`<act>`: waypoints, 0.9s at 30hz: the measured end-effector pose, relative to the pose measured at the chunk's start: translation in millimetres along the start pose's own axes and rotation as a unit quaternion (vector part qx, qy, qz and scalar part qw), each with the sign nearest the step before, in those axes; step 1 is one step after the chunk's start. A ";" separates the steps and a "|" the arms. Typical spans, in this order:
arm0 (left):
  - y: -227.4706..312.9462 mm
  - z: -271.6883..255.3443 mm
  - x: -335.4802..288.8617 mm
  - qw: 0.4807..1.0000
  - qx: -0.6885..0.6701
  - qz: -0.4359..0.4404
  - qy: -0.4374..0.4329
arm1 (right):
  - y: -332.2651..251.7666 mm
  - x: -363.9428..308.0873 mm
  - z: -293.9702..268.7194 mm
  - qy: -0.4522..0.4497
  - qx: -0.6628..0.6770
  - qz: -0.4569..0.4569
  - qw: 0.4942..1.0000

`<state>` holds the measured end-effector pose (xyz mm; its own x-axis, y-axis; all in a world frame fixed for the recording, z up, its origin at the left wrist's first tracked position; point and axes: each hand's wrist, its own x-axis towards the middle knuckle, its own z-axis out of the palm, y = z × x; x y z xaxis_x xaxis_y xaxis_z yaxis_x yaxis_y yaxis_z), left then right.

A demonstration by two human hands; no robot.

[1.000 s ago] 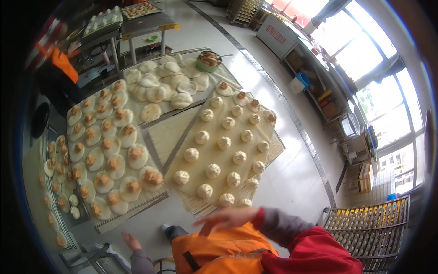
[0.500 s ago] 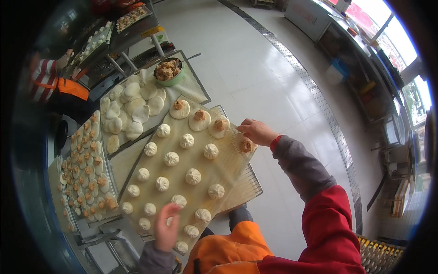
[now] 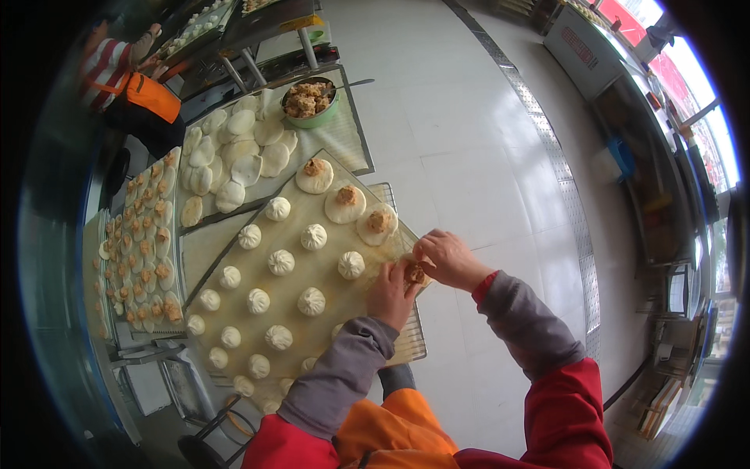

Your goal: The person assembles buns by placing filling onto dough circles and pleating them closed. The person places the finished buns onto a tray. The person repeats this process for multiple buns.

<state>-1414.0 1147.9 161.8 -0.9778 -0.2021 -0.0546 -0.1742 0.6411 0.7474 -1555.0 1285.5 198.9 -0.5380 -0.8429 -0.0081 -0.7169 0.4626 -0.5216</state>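
Note:
At the right corner of the tray [image 3: 344, 258], both my hands meet on a dough round with filling [image 3: 416, 274]. My left hand [image 3: 393, 295] has its fingers closed at the near left side of it. From the right, my right hand [image 3: 451, 259] pinches its edge, and the fingers hide most of the dough. Along the far edge lie three open dough rounds topped with filling, the closest being a filled round [image 3: 378, 224]. Rows of pleated closed buns, one a bun [image 3: 351, 265], cover the rest of the tray; my left sleeve hides some.
Beyond the tray, flat dough rounds [image 3: 247, 169] overlap on a board beside a green bowl of filling [image 3: 311, 109]. More filled rounds crowd a tray [image 3: 143, 248] at left. A co-worker in a striped top [image 3: 107, 66] stands far left. A wire rack [image 3: 414, 336] juts out underneath.
My left hand has swung from the near buns up to the right corner, joining my right hand at the filled dough round. The right hand's fingers now pinch that dough; the view has shifted.

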 end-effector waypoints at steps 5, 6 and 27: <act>-10.0 8.1 0.1 0.999 -0.027 0.037 0.027 | -6.7 -29.2 11.5 0.052 0.194 0.158 0.967; -10.1 9.7 -0.1 0.997 -0.039 0.050 0.046 | -6.2 -30.1 15.7 0.042 0.241 0.196 0.950; 56.8 -124.0 -126.6 0.842 -0.514 -0.146 0.072 | -195.6 -60.4 40.5 0.165 0.601 0.223 0.750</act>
<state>-1285.7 1118.1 293.3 -0.8732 -0.3760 -0.3099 -0.1400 -0.4156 0.8987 -1364.3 1234.9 266.8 -0.8276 -0.4729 -0.3024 0.3775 -0.0704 -0.9233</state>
